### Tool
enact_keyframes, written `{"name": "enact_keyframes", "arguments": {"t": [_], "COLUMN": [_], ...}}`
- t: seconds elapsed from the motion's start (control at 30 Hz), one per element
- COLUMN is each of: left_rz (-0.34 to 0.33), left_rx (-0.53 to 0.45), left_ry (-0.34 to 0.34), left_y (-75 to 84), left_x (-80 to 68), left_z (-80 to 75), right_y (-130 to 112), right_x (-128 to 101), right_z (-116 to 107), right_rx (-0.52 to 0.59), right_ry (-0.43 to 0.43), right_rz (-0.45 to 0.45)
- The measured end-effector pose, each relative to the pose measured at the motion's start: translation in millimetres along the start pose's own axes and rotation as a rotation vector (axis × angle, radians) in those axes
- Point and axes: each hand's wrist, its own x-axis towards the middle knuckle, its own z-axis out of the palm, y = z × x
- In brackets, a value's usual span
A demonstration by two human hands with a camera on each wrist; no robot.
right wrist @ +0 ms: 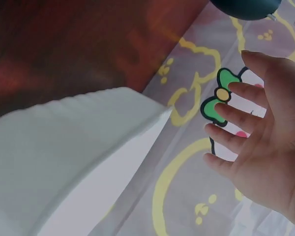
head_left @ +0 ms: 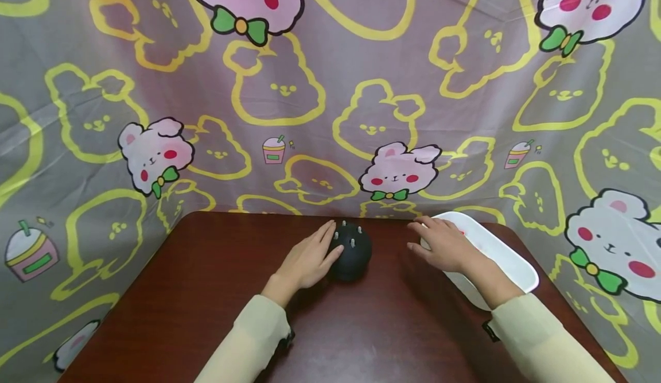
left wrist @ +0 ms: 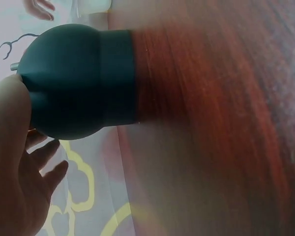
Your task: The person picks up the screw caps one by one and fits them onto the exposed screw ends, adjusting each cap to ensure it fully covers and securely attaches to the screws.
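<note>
The left hand [head_left: 304, 261] lays straight fingers against the dark rounded holder [head_left: 351, 252] with small metal pins on top; just right of those fingers, it looks heavy, stiff and smooth, best gripped around its sides. The right hand [head_left: 445, 244] hovers relaxed, fingers spread, over the white tray [head_left: 508, 254] on the surface [head_left: 206, 291].

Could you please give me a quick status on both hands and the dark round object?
Left hand open, touching dark round object. Right hand open over white tray. Nothing between.
</note>
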Motion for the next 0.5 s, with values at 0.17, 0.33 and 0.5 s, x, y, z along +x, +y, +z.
{"name": "enact_keyframes", "arguments": {"t": [0.17, 0.33, 0.5], "left_rz": [0.019, 0.018, 0.022], "left_rx": [-0.024, -0.048, -0.053], "left_ry": [-0.004, -0.014, -0.003], "left_y": [0.6, 0.8, 0.7], "left_x": [-0.3, -0.8, -1.0], "left_z": [1.7, 5.1, 7.0], "right_y": [10, 23, 36], "right_x": [-1, -2, -3], "right_z": [-5, -13, -25], "right_rx": [-0.012, -0.024, -0.012], "right_ry": [0.019, 0.017, -0.033], "right_rz": [-0.005, 0.008, 0.060]}}
